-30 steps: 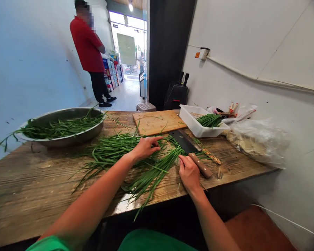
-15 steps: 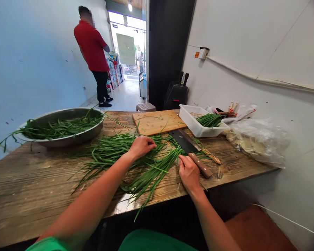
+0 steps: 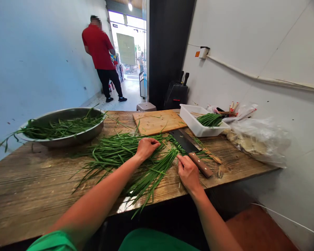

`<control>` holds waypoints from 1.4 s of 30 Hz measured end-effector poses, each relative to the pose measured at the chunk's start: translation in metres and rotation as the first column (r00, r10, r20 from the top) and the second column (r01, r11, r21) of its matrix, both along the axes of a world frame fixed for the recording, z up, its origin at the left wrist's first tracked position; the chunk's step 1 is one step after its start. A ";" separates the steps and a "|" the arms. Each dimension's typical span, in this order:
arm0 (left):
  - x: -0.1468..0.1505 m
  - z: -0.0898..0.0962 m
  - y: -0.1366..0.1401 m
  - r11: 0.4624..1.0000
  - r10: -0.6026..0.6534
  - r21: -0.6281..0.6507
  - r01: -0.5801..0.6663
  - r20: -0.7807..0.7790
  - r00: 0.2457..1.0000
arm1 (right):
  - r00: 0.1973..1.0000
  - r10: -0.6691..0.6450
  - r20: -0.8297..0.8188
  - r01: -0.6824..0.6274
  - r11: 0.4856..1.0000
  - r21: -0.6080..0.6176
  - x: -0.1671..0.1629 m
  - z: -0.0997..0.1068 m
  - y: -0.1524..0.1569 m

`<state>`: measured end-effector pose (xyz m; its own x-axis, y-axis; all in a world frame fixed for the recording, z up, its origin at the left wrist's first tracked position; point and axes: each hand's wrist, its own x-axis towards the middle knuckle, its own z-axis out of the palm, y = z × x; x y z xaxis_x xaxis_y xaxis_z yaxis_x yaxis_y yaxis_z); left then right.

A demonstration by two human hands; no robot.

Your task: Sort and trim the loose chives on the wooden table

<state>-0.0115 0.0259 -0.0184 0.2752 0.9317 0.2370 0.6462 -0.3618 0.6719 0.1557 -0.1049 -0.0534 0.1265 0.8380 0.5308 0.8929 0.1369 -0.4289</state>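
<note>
1. Head view: two hands work above one table [image 3: 28, 195]; the left hand [image 3: 148, 148] is over the bigger heap of green stalks [image 3: 112, 150], its fingers curled together; I cannot tell if they grasp a stalk.
2. The right hand [image 3: 188, 170] has thumb and finger brought together, just beside the cut end of one smaller bunch of stalks [image 3: 155, 172]; whether it pinches something, I cannot tell.
3. Both piles lie on the table, side by side; one knife [image 3: 184, 141] with one brown handle lies to their right.
4. Behind are one wooden board [image 3: 151, 123] and one white container [image 3: 196, 128] with one green bundle [image 3: 209, 120] inside; one metal bowl [image 3: 75, 140] of leaves [image 3: 65, 129] stands at left; one plastic bag [image 3: 256, 139] is at right.
5. One person in red [image 3: 99, 48] stands farther away.
</note>
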 end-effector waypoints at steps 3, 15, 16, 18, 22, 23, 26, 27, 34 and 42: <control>0.002 -0.004 0.001 1.000 0.003 -0.002 -0.003 0.034 0.999 | 1.000 0.003 0.005 -0.003 1.000 -0.010 0.000 0.000 0.001; 0.001 -0.010 0.003 1.000 -0.013 0.006 0.012 0.097 0.995 | 1.000 -0.004 0.017 0.004 1.000 -0.012 0.000 -0.001 0.001; 0.001 -0.009 0.003 1.000 -0.013 0.008 0.012 0.094 0.996 | 1.000 -0.004 0.017 0.004 1.000 -0.011 0.000 -0.001 0.001; 0.002 -0.008 0.002 1.000 -0.012 0.013 0.011 0.086 0.996 | 1.000 -0.001 0.018 0.001 1.000 -0.010 0.000 -0.001 0.001; 0.003 -0.005 0.001 0.999 -0.021 0.034 0.018 0.064 0.998 | 1.000 -0.003 0.019 0.003 1.000 -0.010 0.000 -0.001 0.001; 0.003 -0.004 0.000 0.999 -0.028 0.041 0.026 0.058 0.998 | 1.000 -0.004 0.018 0.005 1.000 -0.012 0.000 0.000 0.001; 0.005 -0.002 -0.004 0.994 -0.056 0.095 0.052 0.037 0.998 | 1.000 -0.002 0.014 0.002 1.000 -0.013 -0.001 0.000 0.001; 0.007 -0.001 -0.006 0.990 -0.071 0.126 0.068 0.024 0.997 | 1.000 0.000 0.014 0.001 1.000 -0.010 -0.001 0.000 0.001; 0.017 0.006 -0.028 0.880 -0.361 0.249 0.404 -0.204 0.910 | 0.999 -0.027 0.040 0.027 1.000 0.006 0.000 -0.001 0.001; -0.016 0.019 0.007 0.917 -0.124 0.322 0.234 -0.327 0.937 | 0.993 -0.116 0.017 0.116 0.993 0.008 0.002 -0.004 0.002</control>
<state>-0.0276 0.0325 0.0009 0.5378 0.7308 0.4205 0.6954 -0.6664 0.2688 0.1581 -0.1029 -0.0579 0.2129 0.8145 0.5398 0.9105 0.0351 -0.4121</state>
